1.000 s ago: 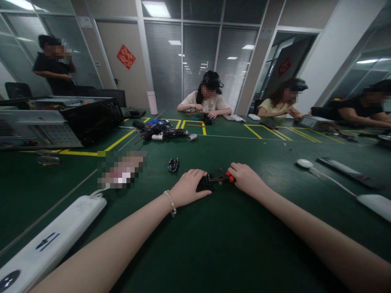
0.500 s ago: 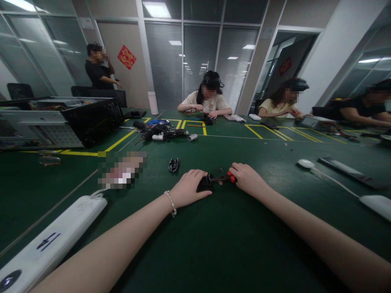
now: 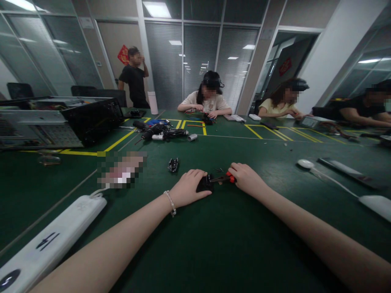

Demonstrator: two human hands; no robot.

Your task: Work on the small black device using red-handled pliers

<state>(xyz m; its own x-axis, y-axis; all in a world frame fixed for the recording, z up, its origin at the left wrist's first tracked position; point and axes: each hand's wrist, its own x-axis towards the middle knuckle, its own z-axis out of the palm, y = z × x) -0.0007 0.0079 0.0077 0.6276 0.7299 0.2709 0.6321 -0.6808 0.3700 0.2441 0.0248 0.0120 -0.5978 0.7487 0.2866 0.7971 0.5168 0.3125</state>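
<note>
My left hand (image 3: 191, 188) is wrapped over a small black plastic part (image 3: 204, 184) and presses it against the green tabletop (image 3: 214, 236). Red-handled pliers (image 3: 223, 178) are gripped in my right hand (image 3: 247, 178), their jaws pointing left and meeting the black part's right end. Whether the jaws have closed on anything is too small to tell. Just beyond the pliers lie several thin screw-like pieces (image 3: 219, 169). Left of them, a dark ribbed part (image 3: 173, 165) rests on the table.
A white power strip (image 3: 55, 240) lies at the left, below a blurred-out flat item (image 3: 124, 170). An opened computer case (image 3: 58, 122) stands farther back. Tools including a drill (image 3: 149, 132) sit mid-table. At the right are a white mouse (image 3: 305, 164) and a dark flat device (image 3: 351, 173). Several people sit opposite.
A standing person at the back left has moved to the right. My hands, the pliers and the black part stay almost where they were.
</note>
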